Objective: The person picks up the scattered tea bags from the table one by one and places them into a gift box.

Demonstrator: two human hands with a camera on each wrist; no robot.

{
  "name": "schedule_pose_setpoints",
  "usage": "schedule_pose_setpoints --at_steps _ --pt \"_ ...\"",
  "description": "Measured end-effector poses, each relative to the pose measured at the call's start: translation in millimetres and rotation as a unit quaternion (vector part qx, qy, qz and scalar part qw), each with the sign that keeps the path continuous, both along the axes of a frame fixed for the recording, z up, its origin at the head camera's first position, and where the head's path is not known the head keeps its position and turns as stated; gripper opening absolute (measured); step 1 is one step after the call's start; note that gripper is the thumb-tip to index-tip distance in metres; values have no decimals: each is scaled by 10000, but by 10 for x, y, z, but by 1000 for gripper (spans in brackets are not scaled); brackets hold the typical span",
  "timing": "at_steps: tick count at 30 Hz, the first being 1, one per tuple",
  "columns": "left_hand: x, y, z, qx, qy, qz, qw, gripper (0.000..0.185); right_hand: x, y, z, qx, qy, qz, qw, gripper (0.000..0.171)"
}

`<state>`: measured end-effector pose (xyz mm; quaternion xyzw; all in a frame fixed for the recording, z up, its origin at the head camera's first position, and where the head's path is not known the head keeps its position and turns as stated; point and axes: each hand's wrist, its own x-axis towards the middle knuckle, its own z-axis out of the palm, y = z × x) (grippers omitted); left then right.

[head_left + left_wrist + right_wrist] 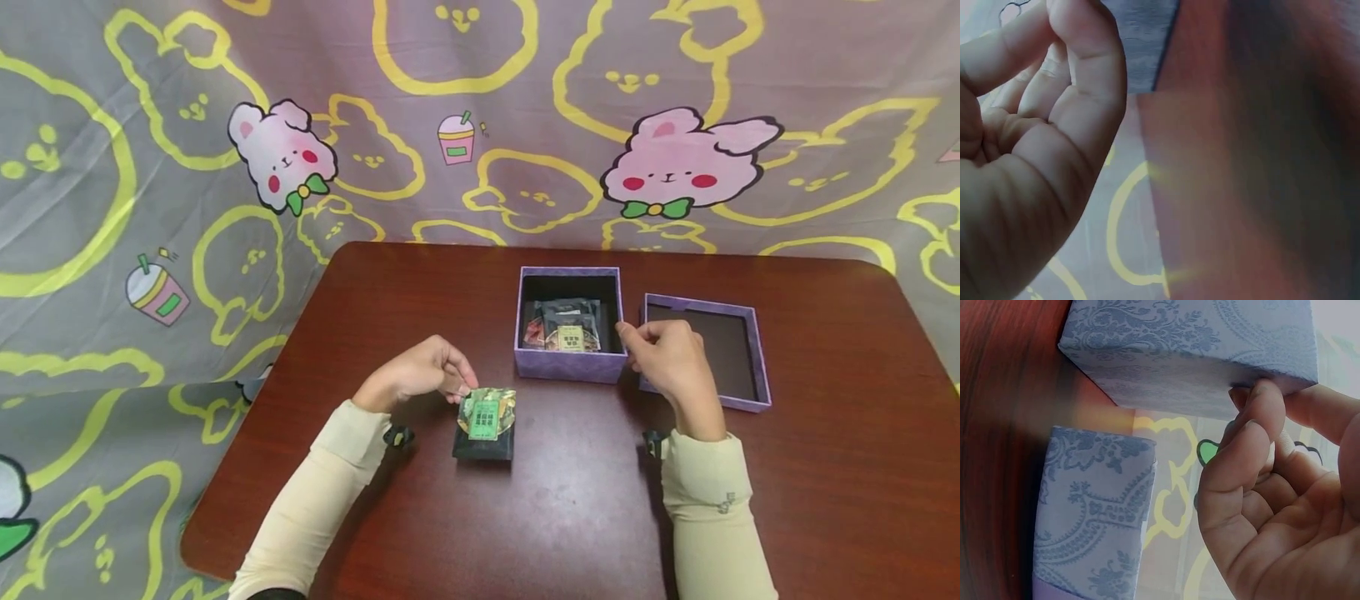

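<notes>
In the head view, my left hand (435, 371) pinches the upper left corner of a black packet with a green label (483, 421), near the middle of the table. Whether the packet rests on the table or hangs just above it, I cannot tell. My right hand (670, 358) grips the right wall of an open purple box (570, 365), with the thumb at its rim. Inside that box lie several dark packets (572, 321), one bearing a yellowish label. From the right wrist, the fingers (1235, 456) press against the box's patterned outer side (1197, 337).
A shallow purple box lid (757, 358), dark inside, lies open side up to the right of the box, partly behind my right hand. Everything stands on a brown wooden table (570, 517). A cartoon-printed cloth (525, 83) hangs at the table's back and left.
</notes>
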<state>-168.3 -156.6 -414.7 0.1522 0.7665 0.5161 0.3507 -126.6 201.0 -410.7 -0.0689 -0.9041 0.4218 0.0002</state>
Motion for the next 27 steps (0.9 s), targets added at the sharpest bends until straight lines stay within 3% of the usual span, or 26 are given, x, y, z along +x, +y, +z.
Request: schedule_pose_setpoints --at_steps 11,20,27 --pt "-168 125 247 64 294 232 9993 15 -4 -15 -2 30 34 -4 10000 48" --pt "-255 234 318 31 306 243 9992 10 -3 -3 -11 15 137 -29 9999 46" --pt "-351 281 384 -73 427 232 9988 17 -10 6 -11 -4 142 0 9999 47"
